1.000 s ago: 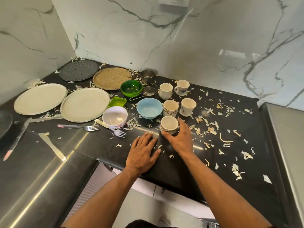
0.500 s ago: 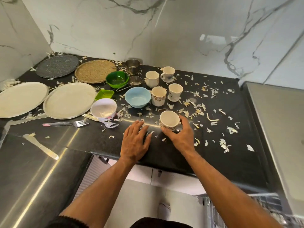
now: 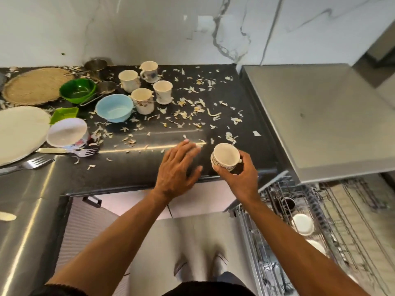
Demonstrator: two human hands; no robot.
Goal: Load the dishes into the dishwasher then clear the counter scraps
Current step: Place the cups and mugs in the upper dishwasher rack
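Near the desk (image 3: 235, 116) edge, my right hand (image 3: 239, 176) grips the cup (image 3: 225, 157); my left hand (image 3: 177, 167) lies spread just left of it.

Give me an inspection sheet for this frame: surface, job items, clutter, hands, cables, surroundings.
Surface: black counter, littered with pale scraps.
Job's things: four cups upright at the back; a fifth cup held near the counter's front edge; blue bowl, green bowl, white bowl, plate, forks; dishwasher rack pulled out, some items already inside.
Clutter: woven mat, steel pots.
Hands: right hand grips the fifth cup; left hand flat, fingers spread, over the counter.
Cables: nothing seen.
Surroundings: marble wall; steel worktop to the right.
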